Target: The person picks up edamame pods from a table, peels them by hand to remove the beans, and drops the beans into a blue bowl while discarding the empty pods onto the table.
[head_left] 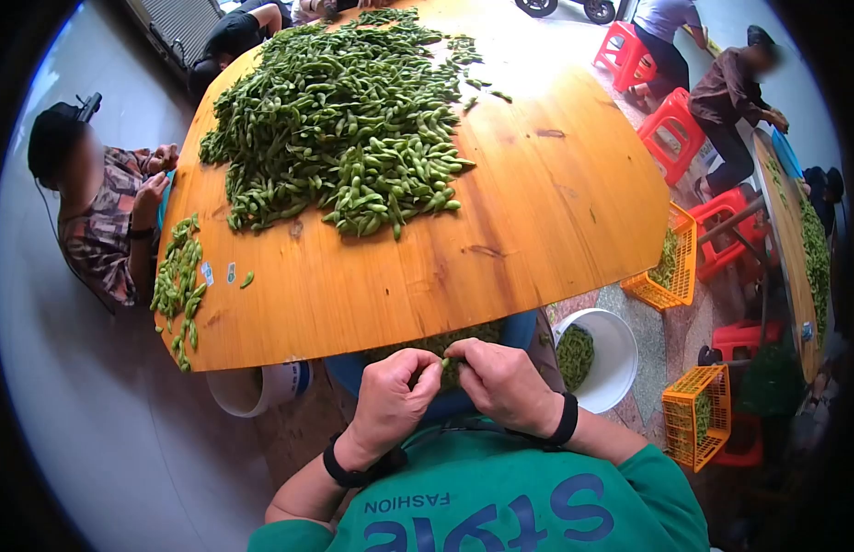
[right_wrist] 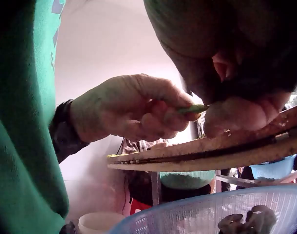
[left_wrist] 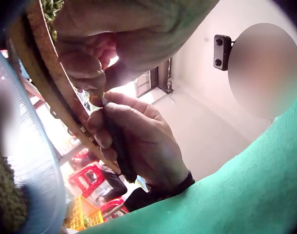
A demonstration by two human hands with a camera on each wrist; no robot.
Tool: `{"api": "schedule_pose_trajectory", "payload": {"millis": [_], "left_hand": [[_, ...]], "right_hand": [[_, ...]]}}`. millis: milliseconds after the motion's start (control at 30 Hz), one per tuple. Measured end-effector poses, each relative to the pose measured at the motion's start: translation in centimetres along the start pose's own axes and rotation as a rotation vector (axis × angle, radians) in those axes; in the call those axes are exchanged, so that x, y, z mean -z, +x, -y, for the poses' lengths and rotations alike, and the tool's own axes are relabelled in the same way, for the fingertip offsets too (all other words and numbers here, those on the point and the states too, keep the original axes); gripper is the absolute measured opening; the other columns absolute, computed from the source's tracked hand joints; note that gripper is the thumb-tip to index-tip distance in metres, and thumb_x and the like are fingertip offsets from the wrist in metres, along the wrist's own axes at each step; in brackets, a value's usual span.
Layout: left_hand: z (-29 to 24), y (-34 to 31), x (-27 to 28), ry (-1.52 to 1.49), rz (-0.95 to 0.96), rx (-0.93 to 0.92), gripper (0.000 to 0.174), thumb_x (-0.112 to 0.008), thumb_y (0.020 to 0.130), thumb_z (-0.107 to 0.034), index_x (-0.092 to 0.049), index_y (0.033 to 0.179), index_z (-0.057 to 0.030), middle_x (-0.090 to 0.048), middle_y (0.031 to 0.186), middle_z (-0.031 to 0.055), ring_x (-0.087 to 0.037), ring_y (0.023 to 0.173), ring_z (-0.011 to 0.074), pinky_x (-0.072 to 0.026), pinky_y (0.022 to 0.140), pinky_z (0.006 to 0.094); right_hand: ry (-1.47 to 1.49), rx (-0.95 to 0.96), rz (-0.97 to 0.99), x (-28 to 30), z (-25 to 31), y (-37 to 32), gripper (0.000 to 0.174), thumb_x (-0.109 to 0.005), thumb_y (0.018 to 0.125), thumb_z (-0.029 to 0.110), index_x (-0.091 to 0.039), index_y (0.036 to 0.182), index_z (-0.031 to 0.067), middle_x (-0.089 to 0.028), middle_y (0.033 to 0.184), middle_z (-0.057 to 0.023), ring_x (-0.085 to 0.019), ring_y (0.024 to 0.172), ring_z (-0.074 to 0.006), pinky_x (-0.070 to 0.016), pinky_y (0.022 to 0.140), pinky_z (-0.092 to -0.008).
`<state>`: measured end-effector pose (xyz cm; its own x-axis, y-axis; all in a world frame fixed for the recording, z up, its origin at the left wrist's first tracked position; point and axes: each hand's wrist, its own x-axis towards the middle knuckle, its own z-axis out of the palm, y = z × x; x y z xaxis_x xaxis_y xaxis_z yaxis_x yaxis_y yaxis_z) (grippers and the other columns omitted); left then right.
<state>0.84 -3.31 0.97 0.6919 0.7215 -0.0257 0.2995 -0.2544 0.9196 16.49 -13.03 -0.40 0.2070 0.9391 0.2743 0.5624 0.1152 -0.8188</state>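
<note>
Both hands meet just off the near table edge in the head view. My left hand [head_left: 390, 396] pinches a small green soybean pod [right_wrist: 196, 108] between thumb and forefinger, its tip poking out. Opposite it, my right hand [head_left: 510, 382] has curled fingers, with thumb and fingertips pinched at the pod's other end. A dark narrow shape [left_wrist: 120, 146] lies along the right palm in the left wrist view; I cannot tell what it is. Below the hands is a blue basket [right_wrist: 153, 214], partly hidden by the table. A large heap of soybean pods [head_left: 335, 129] covers the table's far part.
The wooden table [head_left: 537, 212] bears a smaller pod pile [head_left: 178, 276] at its left edge. A white bucket [head_left: 620, 359] with pods stands at right, near yellow crates [head_left: 689, 258] and red stools [head_left: 670, 138]. A person [head_left: 105, 202] sits at left; others work farther back.
</note>
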Motion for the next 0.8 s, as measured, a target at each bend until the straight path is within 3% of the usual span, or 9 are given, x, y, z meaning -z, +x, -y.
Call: {"api": "schedule_pose_trajectory", "payload": {"millis": [200,333,400,433,500,633,700,767,800], "left_hand": [[0.3,-0.5,-1.1,0.296,-0.066,-0.277,0.004,-0.066,0.086,-0.002,-0.066,0.088,0.0009,-0.064,0.074,0.0119,-0.060,0.061,0.0140,-0.0484,0.057,0.0282],[1.5,-0.6,-0.5,0.167,-0.022,-0.204,0.004,-0.065,0.090,-0.004,-0.065,0.091,0.0003,-0.065,0.074,0.0073,-0.061,0.063,0.0118,-0.0478,0.056,0.0269],[2.1,-0.7,0.0,-0.237,0.187,0.289,0.009,-0.062,0.096,-0.010,-0.065,0.096,-0.0016,-0.064,0.076,0.0025,-0.062,0.065,0.0103,-0.0479,0.056,0.0239],[2.5,-0.5,0.2,-0.236,0.187,0.291,0.009,-0.062,0.096,-0.010,-0.065,0.096,-0.0016,-0.064,0.076,0.0025,-0.062,0.065,0.0103,-0.0479,0.056,0.0239],[3.7,0.0,0.7,-0.656,0.337,0.578,0.016,-0.059,0.100,-0.017,-0.064,0.101,-0.0026,-0.064,0.079,-0.0003,-0.062,0.065,0.0091,-0.0490,0.056,0.0216],[6.2,0.1,0.5,-0.905,0.412,0.723,0.019,-0.058,0.100,-0.021,-0.064,0.102,-0.0024,-0.064,0.082,0.0032,-0.063,0.066,0.0106,-0.0516,0.058,0.0236],[5.8,0.1,-0.2,-0.817,0.398,0.695,0.016,-0.064,0.096,-0.017,-0.064,0.100,-0.0010,-0.064,0.083,0.0038,-0.064,0.069,0.0131,-0.0533,0.061,0.0260],[5.1,-0.4,-0.8,-0.155,0.208,0.051,0.018,-0.072,0.088,-0.010,-0.063,0.099,0.0006,-0.065,0.083,0.0059,-0.064,0.071,0.0163,-0.0526,0.062,0.0286],[4.5,-0.3,-0.4,0.062,0.187,-0.104,0.022,-0.076,0.081,-0.005,-0.062,0.097,0.0015,-0.065,0.083,0.0080,-0.064,0.072,0.0188,-0.0512,0.063,0.0309]], "right_hand": [[-0.140,0.038,0.021,-0.7,-0.4,-0.2,0.015,-0.057,0.086,0.002,-0.055,0.101,-0.0014,-0.063,0.082,-0.0203,-0.065,0.077,-0.0365,-0.0530,0.066,-0.0428],[0.116,-0.090,0.061,-0.5,-0.8,0.0,0.010,-0.056,0.087,-0.001,-0.056,0.097,-0.0008,-0.060,0.076,-0.0191,-0.063,0.070,-0.0349,-0.0511,0.063,-0.0391],[0.240,-0.122,0.078,-0.8,-1.2,-0.2,0.009,-0.054,0.087,-0.002,-0.056,0.096,-0.0004,-0.059,0.074,-0.0184,-0.061,0.067,-0.0327,-0.0499,0.062,-0.0367],[0.242,-0.123,0.077,-1.0,-1.4,-0.2,0.009,-0.054,0.087,-0.002,-0.056,0.096,-0.0004,-0.059,0.074,-0.0184,-0.061,0.067,-0.0327,-0.0499,0.062,-0.0367],[0.374,-0.219,0.136,-1.1,-1.7,-0.4,0.010,-0.054,0.089,-0.001,-0.058,0.098,-0.0014,-0.060,0.074,-0.0137,-0.061,0.065,-0.0193,-0.0476,0.058,-0.0319],[0.498,-0.381,0.222,-1.3,-2.7,-0.5,0.012,-0.055,0.088,0.000,-0.058,0.099,-0.0016,-0.060,0.072,-0.0115,-0.060,0.065,-0.0150,-0.0471,0.058,-0.0311],[0.280,-0.327,0.222,-1.3,-3.3,-0.5,0.012,-0.056,0.087,0.002,-0.059,0.098,-0.0018,-0.060,0.071,-0.0143,-0.061,0.063,-0.0201,-0.0482,0.059,-0.0330],[0.253,-0.294,0.195,-1.6,-3.3,-0.7,0.012,-0.057,0.087,0.003,-0.060,0.097,-0.0020,-0.061,0.071,-0.0161,-0.062,0.063,-0.0234,-0.0486,0.060,-0.0339],[0.229,-0.260,0.170,-1.8,-3.3,-0.8,0.012,-0.057,0.086,0.004,-0.060,0.097,-0.0022,-0.061,0.071,-0.0180,-0.062,0.063,-0.0266,-0.0490,0.060,-0.0349]]}}
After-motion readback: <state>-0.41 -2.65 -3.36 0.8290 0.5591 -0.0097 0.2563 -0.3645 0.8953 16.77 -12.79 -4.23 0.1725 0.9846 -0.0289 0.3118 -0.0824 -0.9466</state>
